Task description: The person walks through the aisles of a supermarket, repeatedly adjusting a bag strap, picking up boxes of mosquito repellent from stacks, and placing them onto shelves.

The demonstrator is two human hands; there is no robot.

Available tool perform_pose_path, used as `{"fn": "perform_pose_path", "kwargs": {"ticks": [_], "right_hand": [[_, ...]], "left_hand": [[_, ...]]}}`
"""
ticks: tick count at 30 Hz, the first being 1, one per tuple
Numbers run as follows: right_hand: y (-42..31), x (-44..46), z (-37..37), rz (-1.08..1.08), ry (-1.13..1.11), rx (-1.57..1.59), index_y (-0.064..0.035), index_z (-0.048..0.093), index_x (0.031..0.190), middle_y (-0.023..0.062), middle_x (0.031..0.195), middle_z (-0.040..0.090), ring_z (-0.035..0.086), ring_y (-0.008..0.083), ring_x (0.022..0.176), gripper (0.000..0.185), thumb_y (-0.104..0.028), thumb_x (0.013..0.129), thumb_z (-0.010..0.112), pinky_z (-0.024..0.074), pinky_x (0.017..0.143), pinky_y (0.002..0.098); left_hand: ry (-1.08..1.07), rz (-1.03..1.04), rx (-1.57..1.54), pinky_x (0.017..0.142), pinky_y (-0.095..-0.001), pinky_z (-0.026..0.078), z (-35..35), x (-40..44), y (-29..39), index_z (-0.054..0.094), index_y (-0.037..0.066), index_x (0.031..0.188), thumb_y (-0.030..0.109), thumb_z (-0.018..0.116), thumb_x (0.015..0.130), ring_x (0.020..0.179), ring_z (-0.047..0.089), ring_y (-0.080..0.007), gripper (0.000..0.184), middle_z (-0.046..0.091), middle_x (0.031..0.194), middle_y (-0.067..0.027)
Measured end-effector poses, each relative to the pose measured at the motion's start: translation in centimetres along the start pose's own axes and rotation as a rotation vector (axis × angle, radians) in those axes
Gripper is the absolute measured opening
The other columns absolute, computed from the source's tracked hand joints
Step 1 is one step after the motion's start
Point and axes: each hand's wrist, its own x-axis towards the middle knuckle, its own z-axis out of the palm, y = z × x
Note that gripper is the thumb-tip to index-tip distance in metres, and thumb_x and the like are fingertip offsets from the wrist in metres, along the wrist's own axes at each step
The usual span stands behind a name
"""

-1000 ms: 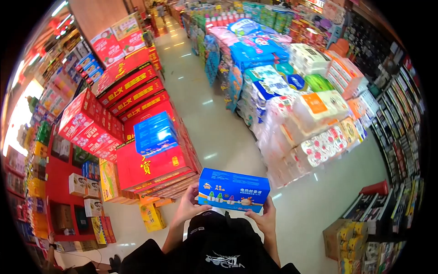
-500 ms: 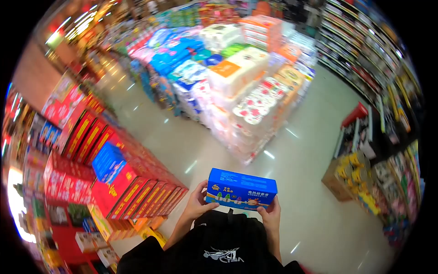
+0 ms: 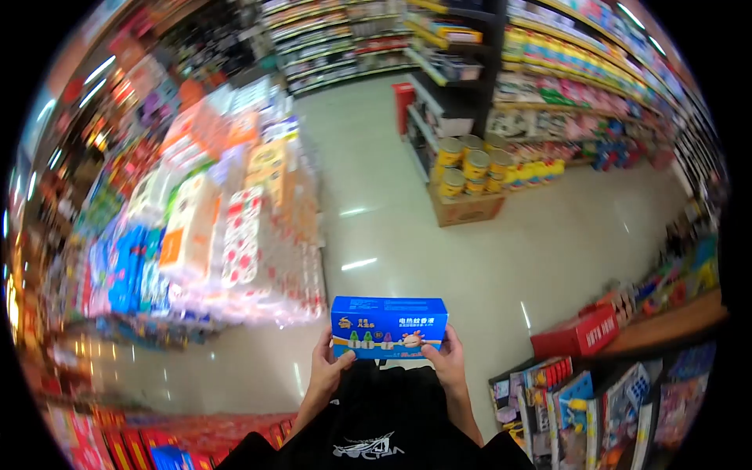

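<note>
A blue box (image 3: 389, 325) with white lettering and pictures of small green and purple bottles is held level in front of my body. My left hand (image 3: 327, 363) grips its left end, thumb on the front face. At the opposite end, my right hand (image 3: 448, 359) is closed on the lower right corner, its thumb also across the front. Some of the fingers of both hands are hidden behind the box.
A stack of wrapped paper packs (image 3: 258, 243) stands on the left. Yellow cans (image 3: 475, 166) fill a cardboard box (image 3: 470, 210) by the shelves ahead. Red boxes (image 3: 117, 439) lie lower left, and a low rack (image 3: 580, 407) stands lower right.
My view has swung to the right, so the paper packs now appear on the left and the shelves with cans ahead. Both hands still hold the blue box, now more level.
</note>
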Motion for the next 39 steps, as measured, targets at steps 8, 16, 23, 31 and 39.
{"fn": "perform_pose_path", "kwargs": {"ticks": [8, 16, 23, 31, 39], "right_hand": [[-2.4, -1.0, -4.5, -0.134, 0.394, -0.039, 0.0043, 0.045, 0.131, 0.0127, 0.118, 0.058, 0.056, 0.019, 0.109, 0.057, -0.002, 0.081, 0.071, 0.043, 0.097, 0.0349], [-4.6, 1.0, -8.9, -0.149, 0.788, -0.021, 0.0046, 0.047, 0.127, 0.0122, 0.114, 0.06, 0.057, 0.0182, 0.106, 0.051, -0.009, 0.084, 0.071, 0.0464, 0.092, 0.0324], [-7.9, 10.1, -14.5, -0.175, 0.816, -0.034, 0.0047, 0.048, 0.127, 0.0121, 0.112, 0.061, 0.06, 0.0172, 0.1, 0.049, -0.013, 0.087, 0.07, 0.05, 0.086, 0.0311], [-11.1, 14.0, -19.7, -0.21, 1.018, -0.195, 0.0052, 0.048, 0.127, 0.0123, 0.11, 0.061, 0.059, 0.017, 0.099, 0.05, -0.017, 0.087, 0.07, 0.049, 0.086, 0.0318], [-14.0, 14.2, -27.1, -0.37, 1.164, -0.091, 0.0043, 0.049, 0.125, 0.01, 0.112, 0.061, 0.056, 0.0157, 0.104, 0.043, -0.018, 0.092, 0.065, 0.0453, 0.09, 0.0281]], "left_hand": [[-0.292, -0.159, 0.079, 0.056, -0.0199, 0.042, 7.0, 7.1, -0.9, 0.038, 0.002, 0.139, 0.001, 0.072, 0.079, 0.08, 0.058, -0.01, 0.068, 0.056, 0.115, -0.0059], [-0.53, -0.339, 0.22, 0.055, -0.0214, 0.046, 14.3, 16.9, -4.3, 0.038, 0.0, 0.138, -0.002, 0.072, 0.079, 0.081, 0.059, -0.0114, 0.068, 0.055, 0.115, -0.0083], [-0.654, -0.254, 0.388, 0.054, -0.023, 0.047, 21.8, 27.6, -5.2, 0.038, 0.001, 0.135, -0.002, 0.07, 0.078, 0.089, 0.058, -0.0127, 0.065, 0.053, 0.112, -0.0066], [-0.846, -0.389, 0.329, 0.056, -0.023, 0.049, 31.0, 35.5, -6.9, 0.04, -0.002, 0.133, -0.003, 0.072, 0.077, 0.094, 0.056, -0.0134, 0.065, 0.052, 0.11, -0.0073], [-1.013, -0.366, 0.491, 0.054, -0.0251, 0.051, 41.6, 38.6, -13.1, 0.043, 0.0, 0.131, 0.007, 0.076, 0.078, 0.088, 0.058, -0.0148, 0.063, 0.052, 0.103, -0.007]]}}
